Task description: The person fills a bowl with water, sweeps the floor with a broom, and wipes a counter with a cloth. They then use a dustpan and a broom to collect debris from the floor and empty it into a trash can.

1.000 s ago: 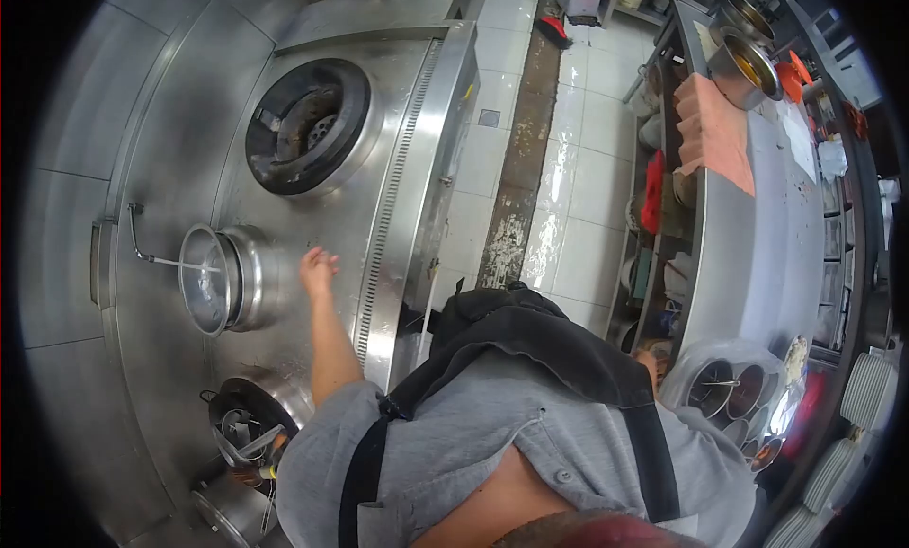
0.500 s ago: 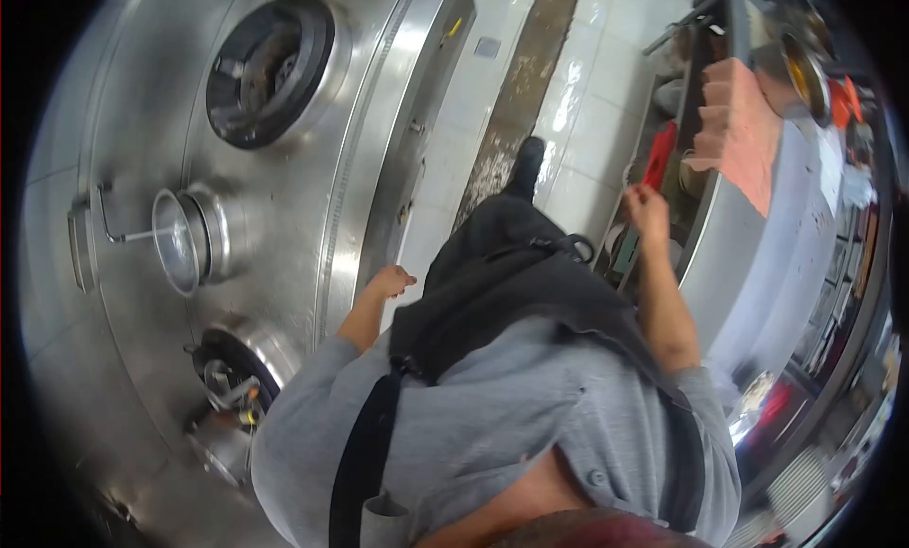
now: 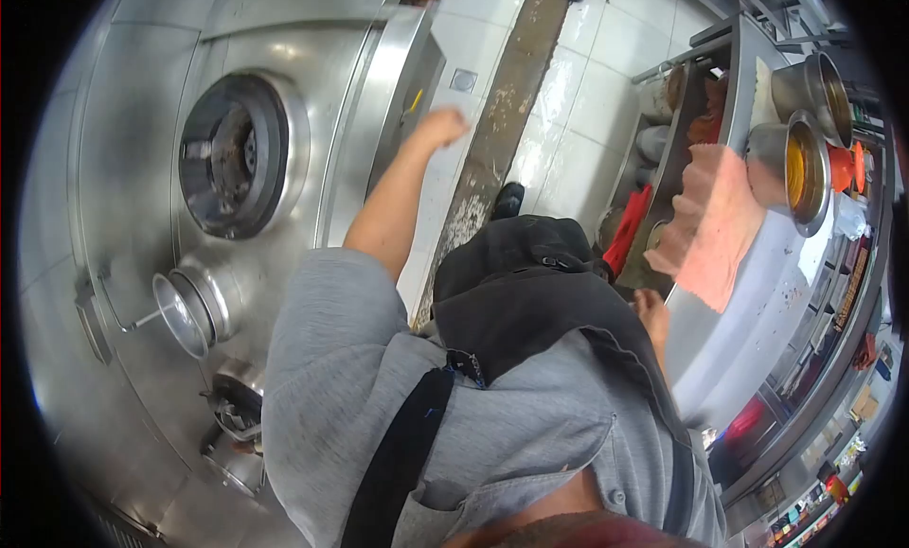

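My left hand (image 3: pixel 443 129) is stretched forward over the floor beside the stove's front edge, its fingers curled in a loose fist with nothing showing in them. Close to my apron (image 3: pixel 530 302), my right hand (image 3: pixel 650 311) hangs by the edge of the right-hand counter (image 3: pixel 696 349), fingers curled and nothing visible in them. A red cloth-like strip (image 3: pixel 629 231) hangs at the shelf just ahead of that hand. The pink cloth (image 3: pixel 710 226) drapes over the counter edge nearby.
On my left runs a steel stove with a wok burner (image 3: pixel 234 155) and a metal pot (image 3: pixel 194 311) under a spout (image 3: pixel 142 321). Two steel pots (image 3: pixel 805 174) stand on the right counter. The tiled floor (image 3: pixel 568 84) looks wet, with a worn strip (image 3: pixel 516 84) along it.
My left hand has swung forward and my right hand back toward my body. The stove, cloth and pots appear nearer as I move along the aisle.
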A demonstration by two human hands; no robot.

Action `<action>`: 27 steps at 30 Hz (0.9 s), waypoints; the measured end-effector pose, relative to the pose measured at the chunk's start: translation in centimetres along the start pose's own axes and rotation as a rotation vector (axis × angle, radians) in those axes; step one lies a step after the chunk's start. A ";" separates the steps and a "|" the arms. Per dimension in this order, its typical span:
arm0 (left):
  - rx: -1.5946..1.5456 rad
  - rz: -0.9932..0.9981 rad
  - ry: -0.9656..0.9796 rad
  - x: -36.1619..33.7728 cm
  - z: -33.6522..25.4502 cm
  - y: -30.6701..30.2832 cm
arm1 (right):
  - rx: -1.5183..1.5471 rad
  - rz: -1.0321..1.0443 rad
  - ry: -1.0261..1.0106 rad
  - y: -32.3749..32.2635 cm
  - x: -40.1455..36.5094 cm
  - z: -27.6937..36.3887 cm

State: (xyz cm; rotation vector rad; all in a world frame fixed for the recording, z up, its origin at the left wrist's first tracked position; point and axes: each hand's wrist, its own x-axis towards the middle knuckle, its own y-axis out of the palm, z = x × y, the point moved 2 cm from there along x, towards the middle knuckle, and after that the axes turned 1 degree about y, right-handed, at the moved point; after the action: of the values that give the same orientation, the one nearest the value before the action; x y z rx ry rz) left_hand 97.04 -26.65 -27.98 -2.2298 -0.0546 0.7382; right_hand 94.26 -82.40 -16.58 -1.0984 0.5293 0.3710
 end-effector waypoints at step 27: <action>-0.104 0.457 -0.664 -0.6 7.6 10.9 | -0.270 -0.088 -0.583 -26.1 53.0 39.0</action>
State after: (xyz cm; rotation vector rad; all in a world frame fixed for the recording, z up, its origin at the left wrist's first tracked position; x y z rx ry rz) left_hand 90.54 -29.42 -39.24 -2.0127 0.0974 1.7357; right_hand 160.10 -56.42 -14.02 -1.2002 -0.0893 0.6700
